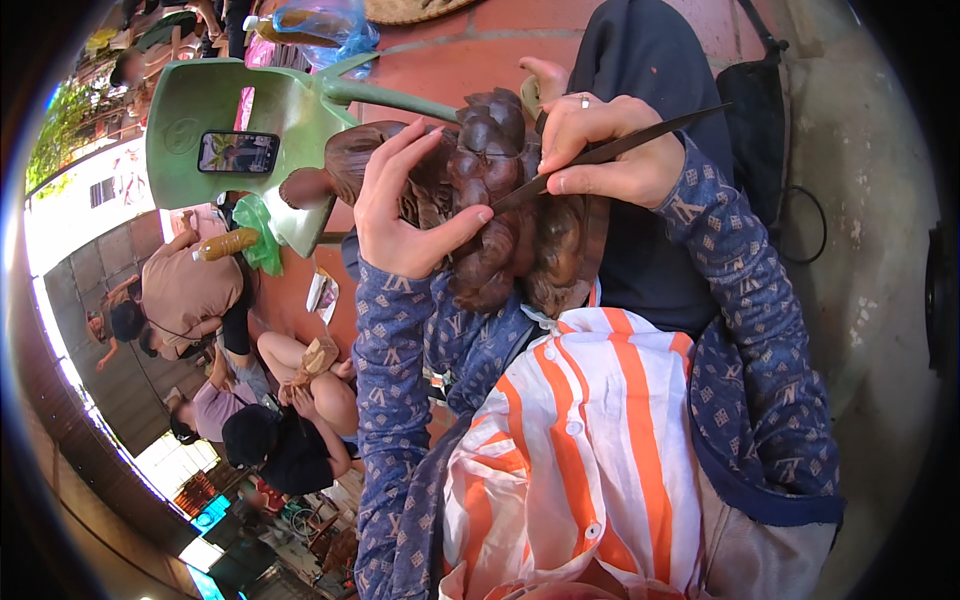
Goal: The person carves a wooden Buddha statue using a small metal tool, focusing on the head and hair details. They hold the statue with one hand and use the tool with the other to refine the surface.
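Fingers, right hand: Neat pinch here, the right hand [625, 160] grasping a slim dark tool [640, 139], thumb on the near side, forefinger on the far.
Fingers, left hand: Spread wide and cupping, the left hand [400, 215] steadies the left side of a carving [486, 150], its thumb right beside the tool's tip.
Carving's spot: Dark brown and lumpy, it sits between both hands, on the far side of the striped shirt [640, 430], left of the dark trouser leg [640, 60].
Tool tip: Pointing left and near; whether it bites the surface, I can't tell.
Handling call: I'd brace that carving firmly, hold the tool low, use short, light strokes and take the left thumb out of line!
Blue bag: Far left, thin blue plastic bag [345, 35] around a capped bottle [300, 27], brownish stuff inside.
Green bag: Nearer, a crumpled green bag [260, 238]; contents hidden. Just left of it, a second bottle [228, 243], filled yellow-brown.
Chair: Green plastic chair [200, 105], bearing a phone [238, 152].
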`<act>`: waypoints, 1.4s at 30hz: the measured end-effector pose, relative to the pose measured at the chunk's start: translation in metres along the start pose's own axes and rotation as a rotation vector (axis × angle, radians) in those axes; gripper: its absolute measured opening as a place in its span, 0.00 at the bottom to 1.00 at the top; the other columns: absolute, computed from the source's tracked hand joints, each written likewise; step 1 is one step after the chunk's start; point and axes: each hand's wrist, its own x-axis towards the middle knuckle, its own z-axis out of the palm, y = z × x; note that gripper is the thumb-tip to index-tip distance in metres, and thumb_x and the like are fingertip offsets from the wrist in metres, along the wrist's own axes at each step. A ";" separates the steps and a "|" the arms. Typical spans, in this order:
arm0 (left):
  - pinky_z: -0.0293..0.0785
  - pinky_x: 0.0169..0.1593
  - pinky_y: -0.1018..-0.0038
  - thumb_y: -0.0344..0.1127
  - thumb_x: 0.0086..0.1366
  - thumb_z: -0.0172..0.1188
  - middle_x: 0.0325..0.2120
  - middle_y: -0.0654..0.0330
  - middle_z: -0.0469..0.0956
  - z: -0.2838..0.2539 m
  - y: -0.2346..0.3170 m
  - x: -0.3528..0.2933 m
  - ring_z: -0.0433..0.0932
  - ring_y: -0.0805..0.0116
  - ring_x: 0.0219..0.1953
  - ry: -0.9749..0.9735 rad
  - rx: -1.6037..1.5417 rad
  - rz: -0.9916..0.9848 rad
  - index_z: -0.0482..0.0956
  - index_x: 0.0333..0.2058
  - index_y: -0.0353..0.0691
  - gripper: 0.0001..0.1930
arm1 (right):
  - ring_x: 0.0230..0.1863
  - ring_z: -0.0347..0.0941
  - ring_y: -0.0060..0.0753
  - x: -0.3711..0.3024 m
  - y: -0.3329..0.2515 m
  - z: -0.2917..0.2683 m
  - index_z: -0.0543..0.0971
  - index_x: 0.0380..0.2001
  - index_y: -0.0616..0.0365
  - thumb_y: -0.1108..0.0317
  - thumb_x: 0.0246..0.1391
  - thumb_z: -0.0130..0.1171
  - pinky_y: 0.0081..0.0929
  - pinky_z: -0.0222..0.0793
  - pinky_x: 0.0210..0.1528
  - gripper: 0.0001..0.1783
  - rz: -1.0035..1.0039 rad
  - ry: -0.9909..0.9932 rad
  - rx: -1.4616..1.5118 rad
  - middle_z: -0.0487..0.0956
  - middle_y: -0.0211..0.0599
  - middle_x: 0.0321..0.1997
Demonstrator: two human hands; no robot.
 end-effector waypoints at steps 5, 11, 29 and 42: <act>0.67 0.61 0.65 0.36 0.41 0.78 0.57 0.49 0.72 0.016 0.020 -0.001 0.73 0.57 0.57 0.046 0.227 -0.044 0.77 0.52 0.34 0.36 | 0.39 0.77 0.31 -0.012 0.018 -0.005 0.82 0.26 0.57 0.76 0.45 0.70 0.47 0.54 0.68 0.05 -0.056 0.040 0.029 0.83 0.33 0.31; 0.63 0.63 0.68 0.38 0.52 0.75 0.58 0.53 0.70 0.002 0.011 -0.002 0.69 0.62 0.60 0.036 -0.553 -0.252 0.70 0.58 0.31 0.37 | 0.41 0.76 0.31 -0.016 0.014 -0.002 0.82 0.26 0.57 0.77 0.46 0.70 0.47 0.52 0.69 0.05 -0.019 0.142 0.175 0.83 0.32 0.31; 0.62 0.65 0.63 0.34 0.39 0.78 0.60 0.46 0.68 -0.004 -0.004 -0.002 0.68 0.55 0.63 -0.057 -0.204 -0.065 0.72 0.58 0.33 0.44 | 0.38 0.74 0.32 -0.001 -0.002 0.003 0.84 0.27 0.62 0.75 0.44 0.71 0.30 0.66 0.48 0.05 0.019 0.041 0.035 0.80 0.35 0.30; 0.55 0.69 0.65 0.32 0.43 0.77 0.63 0.48 0.64 -0.006 -0.004 -0.003 0.63 0.59 0.66 -0.109 -0.201 -0.072 0.66 0.62 0.30 0.45 | 0.38 0.74 0.31 -0.001 0.000 0.005 0.84 0.27 0.60 0.75 0.44 0.71 0.31 0.65 0.49 0.06 0.013 0.045 0.051 0.80 0.34 0.30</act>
